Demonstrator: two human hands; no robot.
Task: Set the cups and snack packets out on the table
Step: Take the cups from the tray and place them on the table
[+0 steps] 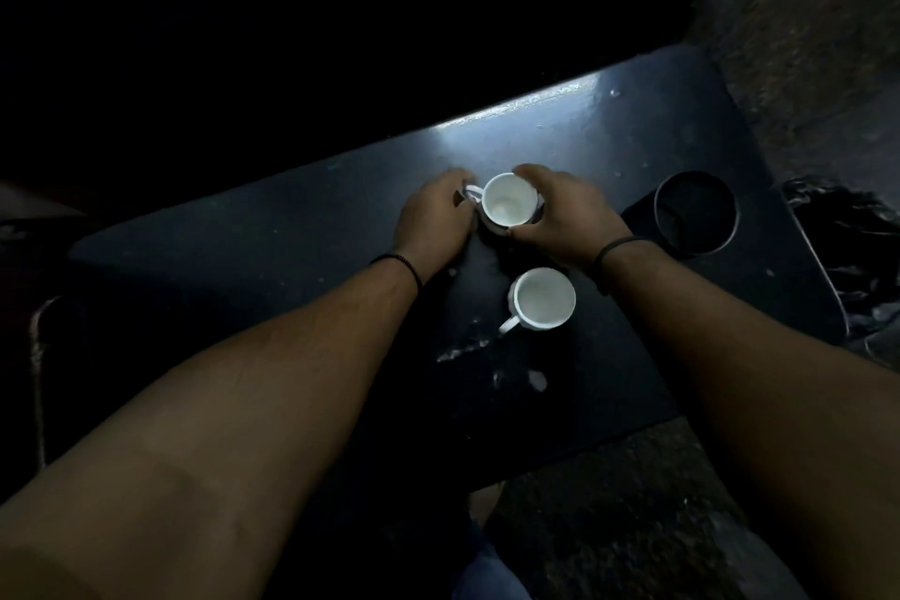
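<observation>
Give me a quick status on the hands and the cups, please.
Left hand on far cup's handle, right hand round its body. Near cup upright on table, untouched. Dark round container off right; no packets visible.

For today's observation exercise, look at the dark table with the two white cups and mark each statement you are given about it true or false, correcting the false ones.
1. Both hands are on the far cup. True: the left hand is at its handle, the right hand curls round its side.
2. The near cup is held. False: it stands free on the table.
3. Both cups look empty. True.
4. Snack packets lie beside the cups. False: none show.
5. The near cup lies on its side. False: it stands upright.
</observation>
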